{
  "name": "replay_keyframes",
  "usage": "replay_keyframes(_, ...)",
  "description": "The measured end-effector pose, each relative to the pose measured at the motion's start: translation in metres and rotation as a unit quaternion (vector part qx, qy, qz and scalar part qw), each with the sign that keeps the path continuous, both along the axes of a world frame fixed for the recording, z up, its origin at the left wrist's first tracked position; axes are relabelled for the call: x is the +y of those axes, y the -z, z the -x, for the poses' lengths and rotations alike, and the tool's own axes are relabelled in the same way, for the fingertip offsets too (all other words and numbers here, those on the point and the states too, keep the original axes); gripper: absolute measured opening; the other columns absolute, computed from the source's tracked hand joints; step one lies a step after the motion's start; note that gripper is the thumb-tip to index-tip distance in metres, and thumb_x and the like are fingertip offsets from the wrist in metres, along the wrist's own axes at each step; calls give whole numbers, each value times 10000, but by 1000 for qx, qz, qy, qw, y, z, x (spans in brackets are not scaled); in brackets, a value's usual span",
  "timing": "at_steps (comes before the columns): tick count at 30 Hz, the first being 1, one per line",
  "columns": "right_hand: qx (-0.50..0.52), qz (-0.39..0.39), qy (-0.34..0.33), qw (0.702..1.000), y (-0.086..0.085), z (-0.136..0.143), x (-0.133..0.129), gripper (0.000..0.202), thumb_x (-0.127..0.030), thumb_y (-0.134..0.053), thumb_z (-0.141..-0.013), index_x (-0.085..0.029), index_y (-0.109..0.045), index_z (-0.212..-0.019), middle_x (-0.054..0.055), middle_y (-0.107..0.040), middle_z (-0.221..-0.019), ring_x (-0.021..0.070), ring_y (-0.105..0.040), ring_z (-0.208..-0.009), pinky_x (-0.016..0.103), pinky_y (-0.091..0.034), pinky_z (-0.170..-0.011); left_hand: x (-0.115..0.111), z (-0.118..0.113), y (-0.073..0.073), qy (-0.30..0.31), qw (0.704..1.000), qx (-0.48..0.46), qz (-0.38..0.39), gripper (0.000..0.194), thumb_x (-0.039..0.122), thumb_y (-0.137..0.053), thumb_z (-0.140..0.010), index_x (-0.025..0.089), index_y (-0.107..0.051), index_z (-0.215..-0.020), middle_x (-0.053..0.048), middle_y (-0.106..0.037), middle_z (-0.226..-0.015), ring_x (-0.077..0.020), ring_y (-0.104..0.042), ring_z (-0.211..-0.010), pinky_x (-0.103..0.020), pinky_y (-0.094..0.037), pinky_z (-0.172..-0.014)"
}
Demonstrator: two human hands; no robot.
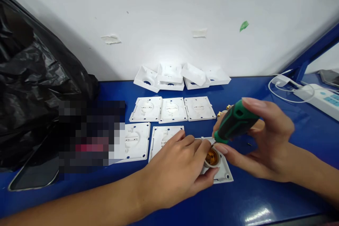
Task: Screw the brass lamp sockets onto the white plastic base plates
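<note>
My left hand [176, 167] is closed around a round lamp socket [212, 158], white at the rim with brass-coloured metal inside. The socket sits on a square white base plate [224, 173], partly covered by that hand. A green and black screwdriver [234, 122] is gripped in my right hand [272, 144], tilted with its shaft pointing down at the socket. Its tip is hidden by my left fingers. Small brass-coloured parts [219, 113] lie just behind the screwdriver, mostly covered.
Several more square white plates [173, 110] lie in rows on the blue table [265, 190]. White box-shaped covers [147, 77] are piled against the wall. A black plastic bag [39, 67] stands at left beside a dark tray [37, 171]. At right are a power strip [320, 99] and a white cable [287, 99].
</note>
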State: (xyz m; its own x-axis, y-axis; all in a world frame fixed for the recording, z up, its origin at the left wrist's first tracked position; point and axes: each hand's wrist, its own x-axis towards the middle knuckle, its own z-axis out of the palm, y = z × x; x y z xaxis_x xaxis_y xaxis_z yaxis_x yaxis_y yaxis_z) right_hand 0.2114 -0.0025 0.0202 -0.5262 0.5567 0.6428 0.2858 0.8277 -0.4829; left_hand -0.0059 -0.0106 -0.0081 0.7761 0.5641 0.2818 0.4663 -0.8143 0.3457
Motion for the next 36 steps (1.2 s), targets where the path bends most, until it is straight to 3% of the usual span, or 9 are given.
replay_keyframes(3,-15,-9,-5,1000,-2,0,1,952,-100,-706,-903,-349,-166,-1646,66,-643,-1298,208,-706,-881,346,-639,-677,1,0,0,2,1000,-4,-2,185,325,-642,-994,207,-523,-917,-11,-698,-885,-254,-695,-852,-438,-468,-878)
replay_keyframes(8,-36,-7,-9,999,-6,-2,1,902,-117,-650,-952,-334,-120,-1649,51,-682,-1180,178,-704,-815,312,-637,-655,0,0,1,-3,1000,-16,-5,225,311,-687,-960,214,-501,-877,-4,-681,-841,-244,-691,-808,-433,-479,-879)
replay_keyframes(14,-58,-22,8,998,-7,-3,0,869,-138,-639,-976,-312,-117,-1649,48,-681,-1232,147,-704,-792,288,-636,-709,-1,1,1,-9,1000,-16,-7,239,308,-707,-946,213,-498,-882,-12,-691,-857,-244,-696,-814,-446,-487,-920)
replay_keyframes(22,-71,-35,25,997,-9,-1,-1,811,-188,-617,-1007,-295,-126,-1644,-15,-679,-937,154,-678,-728,283,-599,-669,-1,0,0,-10,1000,-14,6,239,279,-725,-923,211,-502,-866,-13,-691,-860,-249,-701,-817,-473,-504,-926)
replay_keyframes(32,-79,-28,25,996,-9,-1,-1,834,-182,-589,-1021,-314,-60,-1653,-8,-699,-989,164,-689,-736,302,-590,-679,0,2,1,-11,999,-22,20,237,275,-736,-918,208,-511,-886,-22,-712,-904,-260,-723,-863,-508,-504,-980)
replay_keyframes(36,-83,-39,26,995,-10,-1,-1,833,-182,-584,-1021,-309,-60,-1656,-15,-694,-919,158,-676,-688,285,-572,-651,0,2,1,-10,1000,-12,26,209,277,-711,-932,214,-516,-894,-11,-708,-890,-252,-724,-865,-506,-502,-995)
